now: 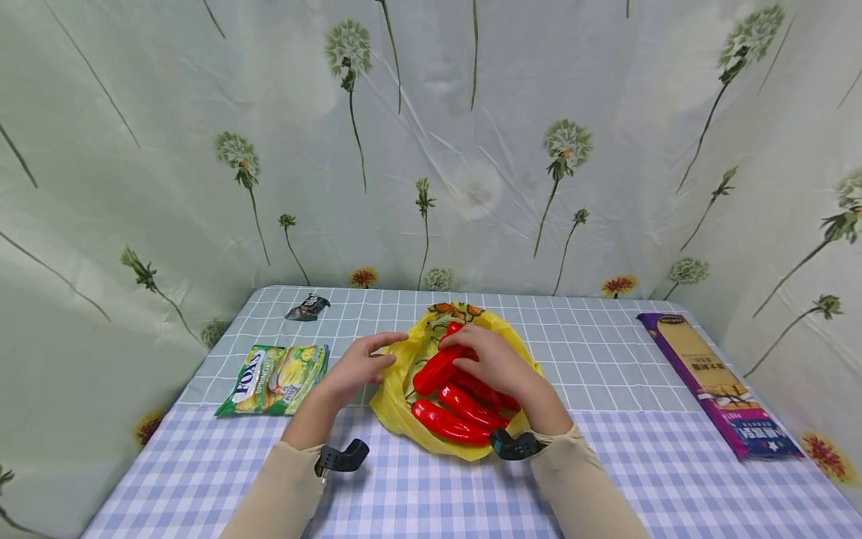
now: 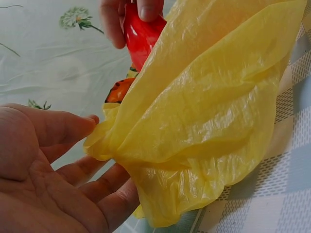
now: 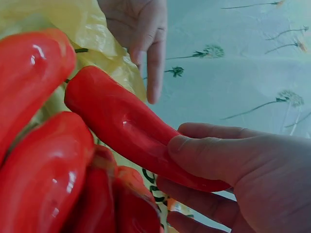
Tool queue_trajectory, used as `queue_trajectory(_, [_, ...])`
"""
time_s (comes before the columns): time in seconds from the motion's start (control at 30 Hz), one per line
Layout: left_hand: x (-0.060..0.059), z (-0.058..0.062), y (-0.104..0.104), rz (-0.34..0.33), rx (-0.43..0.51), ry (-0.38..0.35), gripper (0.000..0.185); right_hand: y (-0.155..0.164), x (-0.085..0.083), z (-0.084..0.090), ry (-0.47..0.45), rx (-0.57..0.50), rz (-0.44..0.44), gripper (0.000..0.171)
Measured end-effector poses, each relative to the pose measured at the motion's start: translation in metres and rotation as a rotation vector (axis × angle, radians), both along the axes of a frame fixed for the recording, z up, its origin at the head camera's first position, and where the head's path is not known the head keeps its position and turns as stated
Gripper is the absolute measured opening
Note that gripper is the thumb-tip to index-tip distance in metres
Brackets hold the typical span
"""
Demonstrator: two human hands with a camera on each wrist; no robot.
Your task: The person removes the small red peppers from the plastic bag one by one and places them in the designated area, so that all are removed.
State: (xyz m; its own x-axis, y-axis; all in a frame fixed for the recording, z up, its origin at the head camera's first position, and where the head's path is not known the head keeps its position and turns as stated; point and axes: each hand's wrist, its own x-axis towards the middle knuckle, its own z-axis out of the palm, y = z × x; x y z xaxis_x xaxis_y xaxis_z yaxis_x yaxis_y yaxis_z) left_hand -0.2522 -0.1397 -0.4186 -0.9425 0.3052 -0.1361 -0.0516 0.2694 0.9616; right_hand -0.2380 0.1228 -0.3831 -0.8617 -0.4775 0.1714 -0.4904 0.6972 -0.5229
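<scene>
**Pepper held over open yellow bag**

Head view: right hand (image 1: 494, 363) is over the yellow bag (image 1: 397, 408), fingers curled round one red pepper (image 1: 438, 368). The other red peppers (image 1: 458, 419) lie inside the bag, touching each other. Left hand (image 1: 357, 367) rests at the bag's left edge, fingers straight and relaxed, touching the plastic. Bag sits mid-table on the checked tablecloth (image 1: 606, 479). Green candy packet (image 1: 274, 378) to the left, purple box (image 1: 720, 385) far right, small dark wrapper (image 1: 307, 307) at the back.

Left wrist view: left hand (image 2: 53, 170) lies palm up, fingers extended, bag film (image 2: 209, 121) draped against the fingertips. No pinch on it. The pepper's end (image 2: 141, 36) shows above in the other hand's fingers.

Right wrist view: thumb and fingers (image 3: 209, 155) wrap the pepper (image 3: 121, 126) near one end; most of its length overhangs.

Risks, my read:
- Glossy skin plus end grip: pepper could pivot or slip out.
- Bag edge only touched, not held: thin film may collapse or slide, closing the opening.
</scene>
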Motion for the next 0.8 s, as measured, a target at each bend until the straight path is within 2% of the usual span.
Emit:
queue_trajectory(0.4, [0.0, 0.002, 0.0, -0.005, 0.004, 0.003, 0.043, 0.027, -0.004, 0.015, 0.104, -0.144, -0.008, 0.027])
queue_trajectory(0.57, [0.0, 0.002, 0.0, -0.004, 0.008, 0.0, 0.045, 0.037, -0.003, 0.022, 0.092, -0.217, -0.03, 0.027])
queue_trajectory(0.8, [-0.001, 0.0, -0.001, -0.006, 0.012, -0.014, 0.046, 0.05, -0.002, 0.026, 0.122, -0.242, -0.108, 0.023])
